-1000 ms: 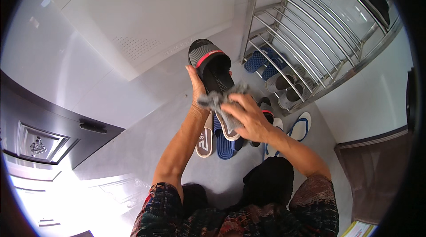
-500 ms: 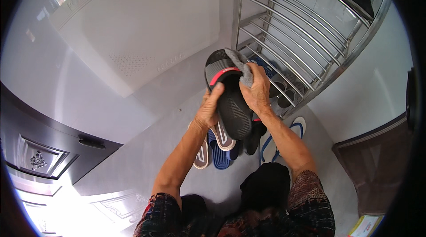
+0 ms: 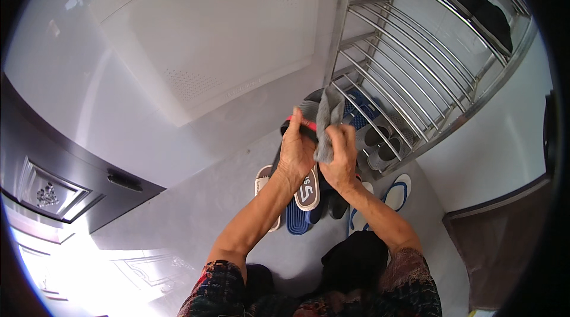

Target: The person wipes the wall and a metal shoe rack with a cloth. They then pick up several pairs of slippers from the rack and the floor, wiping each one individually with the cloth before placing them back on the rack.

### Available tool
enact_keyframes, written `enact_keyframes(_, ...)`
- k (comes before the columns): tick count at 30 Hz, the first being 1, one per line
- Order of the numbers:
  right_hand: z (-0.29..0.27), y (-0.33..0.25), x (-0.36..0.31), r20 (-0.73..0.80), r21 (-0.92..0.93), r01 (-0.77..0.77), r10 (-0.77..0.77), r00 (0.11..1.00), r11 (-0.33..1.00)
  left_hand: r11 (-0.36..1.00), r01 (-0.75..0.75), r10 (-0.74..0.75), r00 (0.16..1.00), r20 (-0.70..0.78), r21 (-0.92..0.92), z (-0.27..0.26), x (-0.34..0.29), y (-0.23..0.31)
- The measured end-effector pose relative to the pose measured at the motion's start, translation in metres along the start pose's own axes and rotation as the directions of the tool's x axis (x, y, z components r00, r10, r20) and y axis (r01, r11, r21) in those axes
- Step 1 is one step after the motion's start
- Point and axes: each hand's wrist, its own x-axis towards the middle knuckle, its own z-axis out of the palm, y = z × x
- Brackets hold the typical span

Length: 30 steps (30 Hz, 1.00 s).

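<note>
A black slide slipper (image 3: 309, 107) with a grey band and a red stripe is tilted in front of me, toe end away. My left hand (image 3: 297, 149) grips its side, thumb raised along the red stripe; palm and fingers hide much of the sole. Pinched in my right hand (image 3: 339, 155), a folded grey cloth (image 3: 328, 120) lies against the slipper's band. Below my hands on the floor are beige-edged slippers (image 3: 307, 194), a blue ribbed slipper (image 3: 298, 219) and a dark shoe (image 3: 338, 205), partly covered by my arms.
A metal shoe rack (image 3: 409, 67) stands at the right, with dark shoes (image 3: 475, 3) on an upper shelf and grey slippers (image 3: 385, 153) underneath. White flip-flops with blue straps (image 3: 396, 193) lie by my right forearm. A dark panelled door (image 3: 65, 183) is at the left.
The slipper has tipped so that its sole no longer faces up in view. My right hand and the cloth have come down and closer to my left hand. The view has shifted slightly.
</note>
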Motion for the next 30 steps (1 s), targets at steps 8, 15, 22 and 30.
enact_keyframes(8,-0.007,-0.008,0.026,0.191,0.013,0.233,-0.231,0.954,0.972,0.998,0.064,-0.063,0.998,0.015,-0.021,-0.02,0.003,0.014)
enact_keyframes(15,-0.021,0.029,0.093,-0.138,-0.357,-0.02,-0.032,0.99,0.934,0.995,-0.034,0.026,0.996,0.088,0.089,0.005,-0.005,0.015)
enact_keyframes(22,-0.012,0.018,0.073,0.316,-0.196,0.257,-0.187,0.93,0.946,0.999,-0.029,0.029,1.0,0.002,0.039,-0.009,0.002,0.018)
enact_keyframes(30,-0.021,0.018,0.045,0.058,-0.002,-0.097,0.097,0.994,0.995,0.96,-0.072,0.079,0.997,0.014,-0.272,-0.004,0.004,0.035)
